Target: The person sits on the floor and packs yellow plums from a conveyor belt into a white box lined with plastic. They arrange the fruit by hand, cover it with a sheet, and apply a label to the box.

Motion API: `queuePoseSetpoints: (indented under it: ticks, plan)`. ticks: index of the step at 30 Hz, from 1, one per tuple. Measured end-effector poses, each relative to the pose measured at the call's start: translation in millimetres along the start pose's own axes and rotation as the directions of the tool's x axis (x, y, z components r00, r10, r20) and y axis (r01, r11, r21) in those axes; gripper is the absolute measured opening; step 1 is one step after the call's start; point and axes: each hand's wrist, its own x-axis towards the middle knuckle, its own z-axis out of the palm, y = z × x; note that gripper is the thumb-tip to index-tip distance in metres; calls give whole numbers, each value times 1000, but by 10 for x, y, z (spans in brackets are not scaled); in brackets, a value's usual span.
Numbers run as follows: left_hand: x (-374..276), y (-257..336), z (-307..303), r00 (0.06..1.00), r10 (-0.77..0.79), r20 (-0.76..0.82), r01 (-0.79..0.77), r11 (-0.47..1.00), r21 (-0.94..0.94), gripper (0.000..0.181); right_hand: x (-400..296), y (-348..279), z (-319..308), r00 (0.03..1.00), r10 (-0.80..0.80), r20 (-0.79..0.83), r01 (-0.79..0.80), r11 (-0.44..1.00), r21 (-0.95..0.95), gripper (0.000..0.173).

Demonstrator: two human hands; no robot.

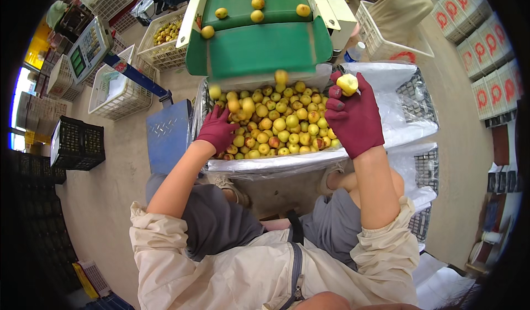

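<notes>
A lined crate (pixel 265 163) full of small yellow-green fruits (pixel 279 123), some with red patches, stands before me. My left hand (pixel 219 128), in a dark red glove, rests on the fruits at the crate's left side, fingers spread; whether it grips any cannot be told. My right hand (pixel 354 117), gloved alike, is raised over the right side and holds a pale yellow fruit (pixel 347 84) with a lighter, bitten or cut-looking face between thumb and fingers. Blurred fruits drop from the green chute (pixel 261 53) at the end of a conveyor belt (pixel 265 3) carrying several more.
A blue platform scale (pixel 167 134) with a display (pixel 89 49) stands at the left, near white plastic crates (pixel 120 98) and a black crate (pixel 78 144). A plastic bottle (pixel 355 53) is beside the conveyor. Stacked crates with red marks (pixel 495 78) line the right.
</notes>
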Motion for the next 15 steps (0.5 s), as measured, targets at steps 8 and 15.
queuePoseSetpoints:
  ticks: [8,15]
  plan:
    - [-297,1149,-1789,807,591,-1,59,-83,-995,29,107,171,51,997,70,-31,-71,997,-33,30]
    - [-401,1444,-1897,553,787,-274,243,-467,-850,33,153,328,70,994,105,-35,-108,989,-97,31]
